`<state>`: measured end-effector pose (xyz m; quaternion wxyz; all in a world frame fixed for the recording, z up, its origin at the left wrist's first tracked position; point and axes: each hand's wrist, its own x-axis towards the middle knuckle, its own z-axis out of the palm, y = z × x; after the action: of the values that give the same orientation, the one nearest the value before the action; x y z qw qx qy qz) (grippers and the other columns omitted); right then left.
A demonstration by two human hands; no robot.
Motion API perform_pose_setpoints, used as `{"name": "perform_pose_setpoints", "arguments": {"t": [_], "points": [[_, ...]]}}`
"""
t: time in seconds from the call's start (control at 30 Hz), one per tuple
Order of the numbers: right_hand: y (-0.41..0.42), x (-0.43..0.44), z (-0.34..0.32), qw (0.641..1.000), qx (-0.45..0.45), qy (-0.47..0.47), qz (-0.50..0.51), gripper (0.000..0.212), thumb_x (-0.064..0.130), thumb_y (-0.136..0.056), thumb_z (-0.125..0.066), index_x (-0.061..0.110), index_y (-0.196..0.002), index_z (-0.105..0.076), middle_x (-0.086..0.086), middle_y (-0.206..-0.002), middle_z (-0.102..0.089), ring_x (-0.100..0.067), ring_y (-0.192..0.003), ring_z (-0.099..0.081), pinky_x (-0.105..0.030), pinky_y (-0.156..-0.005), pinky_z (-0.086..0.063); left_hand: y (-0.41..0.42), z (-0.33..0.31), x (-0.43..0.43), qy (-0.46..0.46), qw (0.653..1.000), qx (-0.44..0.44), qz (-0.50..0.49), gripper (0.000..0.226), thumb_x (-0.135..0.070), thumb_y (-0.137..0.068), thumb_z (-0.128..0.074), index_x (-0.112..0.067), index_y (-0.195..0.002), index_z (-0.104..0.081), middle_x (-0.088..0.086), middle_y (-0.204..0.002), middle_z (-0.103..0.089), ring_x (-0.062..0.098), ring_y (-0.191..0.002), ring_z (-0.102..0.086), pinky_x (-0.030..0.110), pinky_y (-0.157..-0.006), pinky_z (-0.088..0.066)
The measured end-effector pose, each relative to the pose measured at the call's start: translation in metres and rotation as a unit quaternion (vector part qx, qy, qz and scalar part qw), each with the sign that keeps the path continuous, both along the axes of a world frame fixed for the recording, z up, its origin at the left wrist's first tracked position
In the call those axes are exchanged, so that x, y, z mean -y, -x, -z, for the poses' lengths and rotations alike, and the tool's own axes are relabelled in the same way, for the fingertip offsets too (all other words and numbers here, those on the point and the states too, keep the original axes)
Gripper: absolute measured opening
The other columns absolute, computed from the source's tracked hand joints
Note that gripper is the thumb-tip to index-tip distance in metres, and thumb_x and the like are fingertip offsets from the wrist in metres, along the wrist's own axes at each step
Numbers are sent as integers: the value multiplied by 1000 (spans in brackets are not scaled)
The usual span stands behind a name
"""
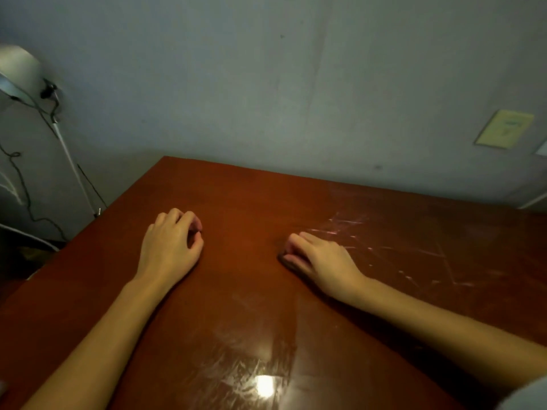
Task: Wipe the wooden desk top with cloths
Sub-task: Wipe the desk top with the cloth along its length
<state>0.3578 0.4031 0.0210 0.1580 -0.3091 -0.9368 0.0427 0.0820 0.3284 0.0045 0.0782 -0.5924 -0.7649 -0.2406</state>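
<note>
Wooden desk top (251,306) is looking streaky; left hand (170,247) is lying loosely curled, empty; right hand (321,261) is pressing flat on something dark (284,261), possibly cloth, risking smears.

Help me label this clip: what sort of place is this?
Probably a home study or bedroom corner: a wooden desk against a plain wall, a lamp with trailing cords at the left, and a note stuck on the wall.
</note>
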Motion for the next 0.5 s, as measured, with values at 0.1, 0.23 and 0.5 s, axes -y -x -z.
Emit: {"name": "perform_pose_setpoints", "arguments": {"t": [0.1, 0.23, 0.5], "points": [[-38, 4, 2, 1000, -6, 7, 28, 24, 51, -93, -39, 29, -96, -47, 11, -93, -54, -8, -71, -56, -33, -58, -54, -2, -2, 3, -8, 1000, -9, 4, 10, -23, -88, -59, -21, -97, -59, 0, -97, -55, 20, -93, -52, 31, -73, -41], [-74, 3, -1, 999, -19, 33, 31, 30, 58, -88, -37, 31, -92, -50, 16, -89, -55, -3, -73, -54, -23, -61, -48, -7, -5, 6, -8, 1000, -14, 14, 9, -20, -88, -58, -22, -97, -59, 0, -98, -56, 19, -93, -53, 31, -71, -43], [-22, -28, -5, 993, -81, 91, -1, 15, 41, -84, -67, 31, -81, -56, 16, -80, -53, 4, -67, -48, -17, -58, -34, -60, -9, 10, 3, 990, -41, 135, 13, -27, -90, -55, -25, -102, -58, -7, -101, -54, 13, -94, -52, 29, -73, -49]]}}
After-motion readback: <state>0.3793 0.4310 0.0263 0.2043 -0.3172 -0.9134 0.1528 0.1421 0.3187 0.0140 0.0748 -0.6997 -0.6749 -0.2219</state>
